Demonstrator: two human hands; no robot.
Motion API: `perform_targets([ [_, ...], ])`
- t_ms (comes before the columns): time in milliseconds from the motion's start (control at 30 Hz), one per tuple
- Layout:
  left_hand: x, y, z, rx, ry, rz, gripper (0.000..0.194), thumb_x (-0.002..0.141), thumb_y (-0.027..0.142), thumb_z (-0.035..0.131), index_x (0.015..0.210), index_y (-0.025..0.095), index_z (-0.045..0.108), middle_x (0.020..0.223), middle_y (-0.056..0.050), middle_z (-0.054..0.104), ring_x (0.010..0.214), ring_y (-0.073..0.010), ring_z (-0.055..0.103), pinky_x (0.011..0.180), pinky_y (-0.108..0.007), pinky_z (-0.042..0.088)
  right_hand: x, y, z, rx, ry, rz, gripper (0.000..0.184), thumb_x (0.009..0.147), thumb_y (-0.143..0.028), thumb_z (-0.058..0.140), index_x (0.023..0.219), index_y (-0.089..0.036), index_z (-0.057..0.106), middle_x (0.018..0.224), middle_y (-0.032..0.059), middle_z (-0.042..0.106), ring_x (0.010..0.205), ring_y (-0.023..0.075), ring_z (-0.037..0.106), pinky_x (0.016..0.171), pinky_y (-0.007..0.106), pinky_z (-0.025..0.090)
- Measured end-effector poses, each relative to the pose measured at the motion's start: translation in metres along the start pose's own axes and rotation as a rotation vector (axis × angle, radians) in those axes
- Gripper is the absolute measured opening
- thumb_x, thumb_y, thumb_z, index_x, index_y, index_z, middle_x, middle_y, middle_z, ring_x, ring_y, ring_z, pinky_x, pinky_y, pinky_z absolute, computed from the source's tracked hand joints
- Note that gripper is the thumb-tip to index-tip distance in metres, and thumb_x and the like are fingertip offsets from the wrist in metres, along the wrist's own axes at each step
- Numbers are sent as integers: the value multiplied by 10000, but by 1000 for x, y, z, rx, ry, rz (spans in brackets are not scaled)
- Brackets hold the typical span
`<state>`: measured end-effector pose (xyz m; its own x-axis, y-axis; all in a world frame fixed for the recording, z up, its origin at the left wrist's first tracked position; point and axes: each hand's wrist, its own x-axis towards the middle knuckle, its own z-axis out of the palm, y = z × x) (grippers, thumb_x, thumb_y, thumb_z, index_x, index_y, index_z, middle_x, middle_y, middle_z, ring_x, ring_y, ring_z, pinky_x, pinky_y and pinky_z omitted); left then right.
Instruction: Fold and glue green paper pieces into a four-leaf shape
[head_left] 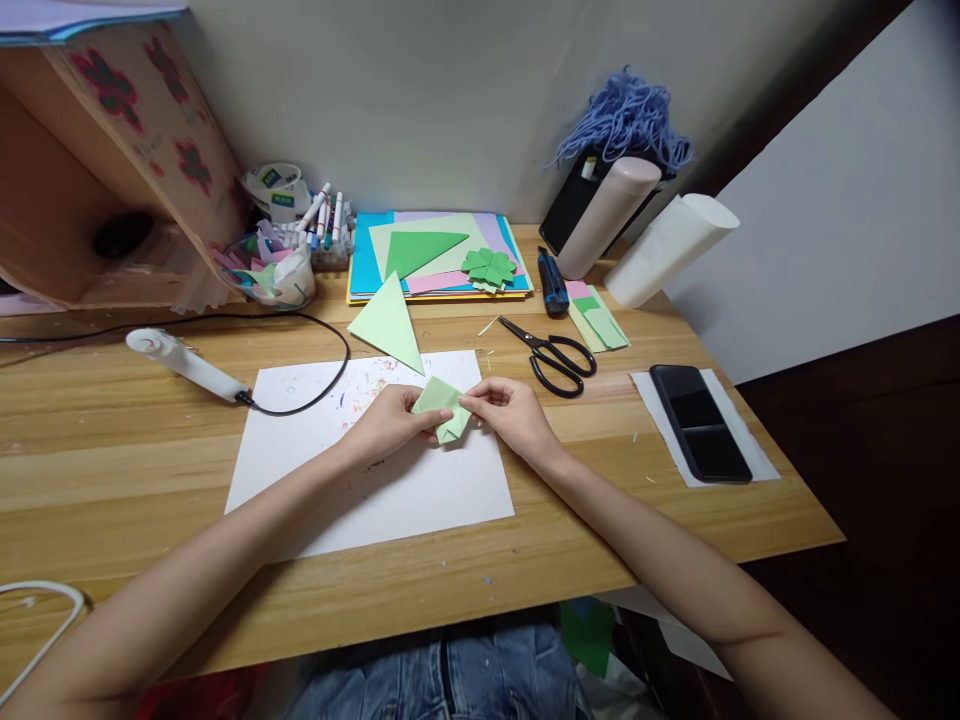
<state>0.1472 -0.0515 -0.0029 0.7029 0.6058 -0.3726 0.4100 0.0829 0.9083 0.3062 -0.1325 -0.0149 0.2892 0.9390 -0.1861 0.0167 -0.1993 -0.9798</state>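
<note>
A small piece of folded light green paper [442, 398] is held up between both hands, over the white sheet [300, 500]. My left hand [394, 420] grips its left side, with the thumb lying across the front. At its right edge, my right hand [510, 412] pinches the paper between thumb and fingers. Just beyond the hands lies a pale green paper triangle [391, 325]. Black-handled scissors [551, 355] rest to the right of it, blades pointing left.
Colored paper sheets [360, 255] with a green paper flower [489, 266] lie at the back. A utility knife [553, 285], paper strips [600, 322] and a phone [697, 420] are on the right. At left are a white corded device [187, 365] and a scrap tub [274, 275].
</note>
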Motion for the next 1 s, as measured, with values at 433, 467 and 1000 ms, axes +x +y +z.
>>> perform_targets([
  [433, -2, 3, 1, 94, -50, -42, 337, 699, 447, 573, 751, 122, 648, 679, -60, 662, 626, -162, 599, 621, -268, 430, 2, -1, -4, -56, -92, -51, 181, 691, -324, 625, 700, -144, 643, 719, 35, 634, 671, 137, 553, 653, 266, 421],
  [467, -2, 3, 1, 100, -47, -38, 339, 699, 448, 572, 746, 121, 649, 678, -59, 660, 627, -160, 595, 617, -264, 426, 2, -1, -4, -68, -82, -54, 183, 692, -326, 622, 673, -144, 634, 700, 30, 628, 659, 135, 547, 645, 264, 416],
  [1000, -2, 4, 1, 92, 12, -12, 326, 706, 439, 564, 700, 122, 636, 680, -52, 642, 620, -140, 569, 573, -238, 416, 2, -5, -7, -107, -160, -44, 229, 719, -373, 593, 736, -145, 605, 721, 20, 601, 647, 119, 522, 612, 242, 395],
])
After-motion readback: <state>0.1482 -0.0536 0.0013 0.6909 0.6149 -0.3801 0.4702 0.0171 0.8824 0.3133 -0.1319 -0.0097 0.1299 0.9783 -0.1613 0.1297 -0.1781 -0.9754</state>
